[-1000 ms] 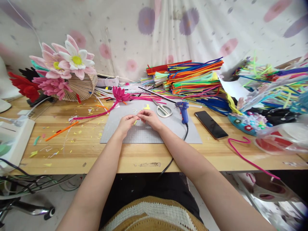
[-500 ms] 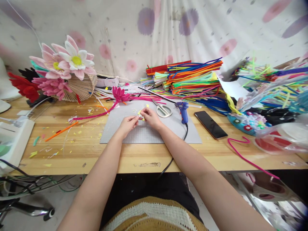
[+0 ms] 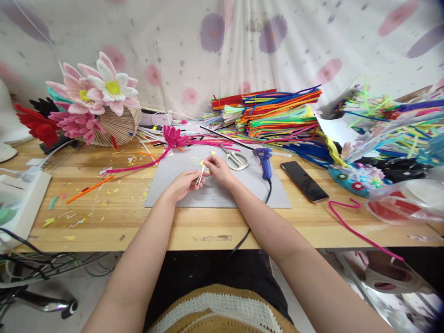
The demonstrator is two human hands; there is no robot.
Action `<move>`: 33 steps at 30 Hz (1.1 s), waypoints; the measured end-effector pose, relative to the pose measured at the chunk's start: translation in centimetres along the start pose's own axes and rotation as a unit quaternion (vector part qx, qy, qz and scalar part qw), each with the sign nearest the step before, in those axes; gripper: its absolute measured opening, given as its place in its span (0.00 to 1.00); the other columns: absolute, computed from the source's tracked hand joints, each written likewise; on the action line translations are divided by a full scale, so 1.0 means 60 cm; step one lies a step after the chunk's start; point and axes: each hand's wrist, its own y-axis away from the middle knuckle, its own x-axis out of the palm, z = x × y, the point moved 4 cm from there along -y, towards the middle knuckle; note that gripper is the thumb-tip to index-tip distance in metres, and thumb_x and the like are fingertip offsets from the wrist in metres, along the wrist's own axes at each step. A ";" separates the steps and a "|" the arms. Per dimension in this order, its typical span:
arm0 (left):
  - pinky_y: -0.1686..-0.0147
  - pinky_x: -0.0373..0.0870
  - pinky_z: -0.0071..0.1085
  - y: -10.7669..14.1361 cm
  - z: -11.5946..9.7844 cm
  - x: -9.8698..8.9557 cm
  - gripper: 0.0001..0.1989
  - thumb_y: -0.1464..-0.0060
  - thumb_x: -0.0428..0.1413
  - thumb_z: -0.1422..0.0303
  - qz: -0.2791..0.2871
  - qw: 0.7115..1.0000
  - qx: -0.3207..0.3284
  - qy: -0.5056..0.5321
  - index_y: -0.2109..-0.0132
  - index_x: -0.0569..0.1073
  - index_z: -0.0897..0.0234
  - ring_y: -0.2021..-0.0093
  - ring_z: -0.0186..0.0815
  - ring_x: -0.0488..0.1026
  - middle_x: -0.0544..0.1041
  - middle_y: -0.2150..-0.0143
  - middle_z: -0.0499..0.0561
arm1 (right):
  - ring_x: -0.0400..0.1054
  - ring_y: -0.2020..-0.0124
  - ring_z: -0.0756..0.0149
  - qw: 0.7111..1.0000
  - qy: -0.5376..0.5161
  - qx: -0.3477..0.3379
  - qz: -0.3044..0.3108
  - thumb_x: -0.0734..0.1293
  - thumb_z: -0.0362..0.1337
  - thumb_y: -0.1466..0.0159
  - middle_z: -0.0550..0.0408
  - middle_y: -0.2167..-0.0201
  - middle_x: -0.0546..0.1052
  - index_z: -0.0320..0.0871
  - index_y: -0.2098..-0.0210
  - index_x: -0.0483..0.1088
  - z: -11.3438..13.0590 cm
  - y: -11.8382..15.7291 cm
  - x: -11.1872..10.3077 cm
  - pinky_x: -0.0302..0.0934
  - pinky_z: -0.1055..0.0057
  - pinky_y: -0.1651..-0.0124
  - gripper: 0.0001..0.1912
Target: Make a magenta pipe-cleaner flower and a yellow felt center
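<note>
Over the grey mat (image 3: 222, 196), both hands are close together. My left hand (image 3: 184, 185) is closed on small white strands (image 3: 200, 178) that stick up and down past its fingertips. The fingers of my right hand (image 3: 218, 170) are pinched close to the top of these strands; what they hold, if anything, is too small to make out. Small yellow scraps (image 3: 201, 163) and pale thin bits lie on the mat just beyond the hands. Scissors with pale handles (image 3: 237, 160) rest behind my right hand, and a blue glue gun (image 3: 265, 163) is farther right.
A pink flower on a stem (image 3: 173, 136) lies back left, near an orange stick (image 3: 89, 188) and scattered scraps. A phone (image 3: 304, 181) and a bent pink stem (image 3: 360, 236) lie right. Pipe-cleaner bundles (image 3: 280, 111) are piled behind. The glue gun's black cable (image 3: 268, 192) runs under my right forearm.
White strands now show between my hands, where they were hidden before. My left hand has turned slightly and its fingertips are a little lower. The camera view has shifted slightly.
</note>
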 end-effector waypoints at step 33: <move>0.78 0.68 0.21 -0.007 -0.011 -0.008 0.06 0.47 0.52 0.75 -0.072 0.985 0.068 0.138 0.72 0.70 0.70 0.78 0.25 0.69 0.68 0.79 0.46 | 0.54 0.83 0.79 0.996 -0.089 0.011 -0.012 0.63 0.48 0.47 0.63 0.80 0.60 0.42 0.74 0.60 0.021 0.005 0.006 0.52 0.77 0.80 0.15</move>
